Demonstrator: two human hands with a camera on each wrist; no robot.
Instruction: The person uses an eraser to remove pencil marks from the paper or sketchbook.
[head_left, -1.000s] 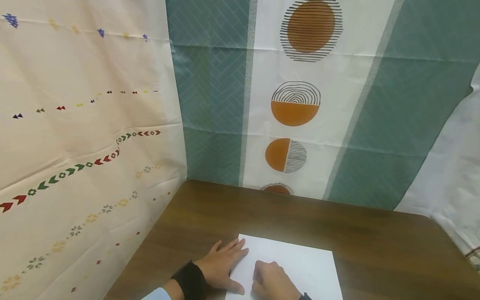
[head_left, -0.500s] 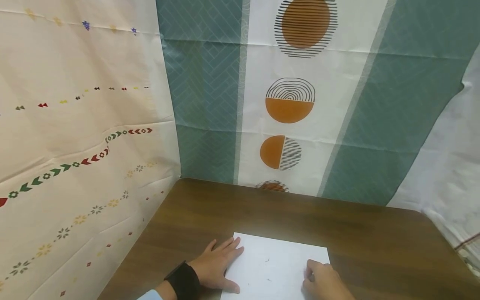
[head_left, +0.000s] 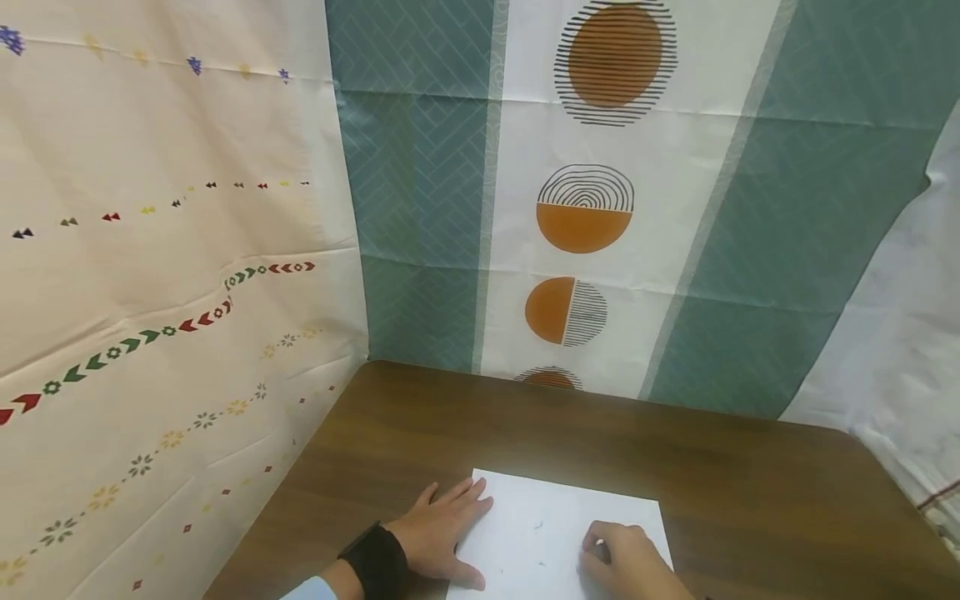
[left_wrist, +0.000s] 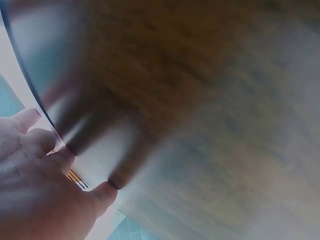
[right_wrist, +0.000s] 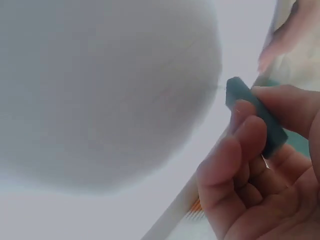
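Observation:
A white sheet of paper [head_left: 558,500] lies on the brown table, with a few small faint marks near its middle. My left hand [head_left: 442,533] rests on the sheet's left edge, fingers spread and fairly straight. Over the right part of the paper, my right hand [head_left: 626,558] pinches a short, dark blue-green crayon [right_wrist: 255,115] between thumb and curled fingers. The right wrist view shows the crayon's blunt end pointing toward the paper. Whether it touches the surface, I cannot tell. The left wrist view shows my left hand's fingertips [left_wrist: 107,192] against a blurred brown surface.
The wooden table [head_left: 450,417] extends behind and to the right of the sheet. A cream patterned cloth [head_left: 172,333] hangs along the left side. Behind the table hangs a green and white curtain [head_left: 420,208] with orange circles. White cloth [head_left: 892,350] hangs at the right.
My right hand moved from the sheet's left-middle toward its right edge, then back a little to the left. Small marks it covered at first now show. The left hand stayed in place.

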